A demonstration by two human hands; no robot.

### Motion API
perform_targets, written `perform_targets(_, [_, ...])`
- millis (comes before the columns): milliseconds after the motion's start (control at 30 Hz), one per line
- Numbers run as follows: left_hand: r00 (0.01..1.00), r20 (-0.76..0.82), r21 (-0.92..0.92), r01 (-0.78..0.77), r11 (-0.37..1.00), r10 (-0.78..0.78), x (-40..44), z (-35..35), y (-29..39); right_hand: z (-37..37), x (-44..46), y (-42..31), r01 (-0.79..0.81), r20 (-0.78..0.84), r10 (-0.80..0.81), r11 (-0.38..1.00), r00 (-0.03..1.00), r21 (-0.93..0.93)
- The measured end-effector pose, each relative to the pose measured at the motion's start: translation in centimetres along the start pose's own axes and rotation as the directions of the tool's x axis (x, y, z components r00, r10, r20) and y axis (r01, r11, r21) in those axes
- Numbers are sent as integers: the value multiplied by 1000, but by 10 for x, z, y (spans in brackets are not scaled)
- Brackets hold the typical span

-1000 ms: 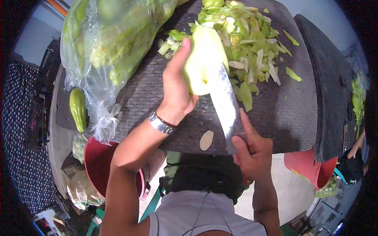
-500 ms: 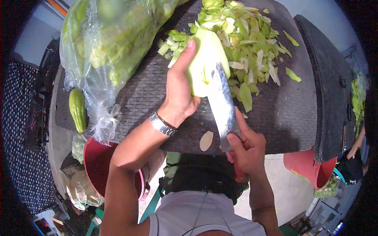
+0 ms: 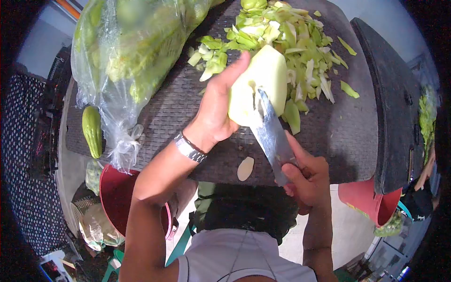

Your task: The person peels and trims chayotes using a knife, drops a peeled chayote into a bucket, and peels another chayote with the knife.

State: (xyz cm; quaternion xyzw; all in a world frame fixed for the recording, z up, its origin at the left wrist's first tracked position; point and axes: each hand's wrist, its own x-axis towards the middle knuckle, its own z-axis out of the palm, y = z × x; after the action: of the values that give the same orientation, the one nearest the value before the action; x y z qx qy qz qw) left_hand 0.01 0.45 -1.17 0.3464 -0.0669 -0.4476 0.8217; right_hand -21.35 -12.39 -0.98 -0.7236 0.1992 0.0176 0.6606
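In the head view, I see two bare hands over one dark table [image 3: 347, 145], its top ribbed like weave. The left hand [image 3: 217, 110] cradles one gourd [image 3: 270, 70], peeled pale and smooth, above that top, its thumb along one side. The right hand [image 3: 307, 174] is closed round one knife [image 3: 275, 143], whose broad steel blade reaches the gourd with its tip at a dark hollow; I can't tell how deep it goes. Beyond the gourd and to its right spreads one heap of peels [image 3: 307, 51], thin, too many to count. Left of the gourd lie one clear, crinkled plastic bag [image 3: 136, 61], stuffed with green produce, and one long, ridged green gourd [image 3: 92, 131]. Nearer the person than the gourd rests one flat oval slice [image 3: 245, 168]
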Motion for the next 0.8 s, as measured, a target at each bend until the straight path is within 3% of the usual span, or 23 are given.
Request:
perform_targets(133, [999, -40, -43, -19, 999, 18, 0, 2, 3, 2, 1, -7, -80, 10, 79, 994, 997, 78])
perform_targets(267, [986, -106, 32, -125, 992, 128, 2, -4, 1, 8, 4, -8, -172, 87, 149, 900, 985, 400])
perform_targets(333, [980, -152, -56, -137, 989, 127, 7, -7, 1, 10, 5, -6, -193, 146, 135, 817, 980, 544])
perform_targets(433, [973, -154, -98, -191, 977, 175, 9, -9, 3, 5, 12, 14, -109, 125, 13, 586, 992, 803])
perform_targets(533, [972, -154, -76, -191, 979, 178, 9, -12, 4, 7, 10, -7, 44, -133, 57, 756, 989, 653])
perform_targets(567, [968, -164, -66, -201, 977, 188, 9, -12, 4, 11, 11, -16, 13, -235, 122, 864, 964, 503])
perform_targets(633, [962, -181, -45, -215, 976, 204, 10, -10, 3, 21, 16, -25, 50, -270, -4, 985, 963, 163])
perform_targets(733, [957, -180, -23, -234, 972, 226, 6, -2, 2, 32, 37, -26, 211, -297, -265, 956, 917, -203])
perform_targets(800, [967, -138, -18, -218, 976, 214, 4, -2, -1, 40, 55, -28, 346, -325, -504, 831, 800, -436])
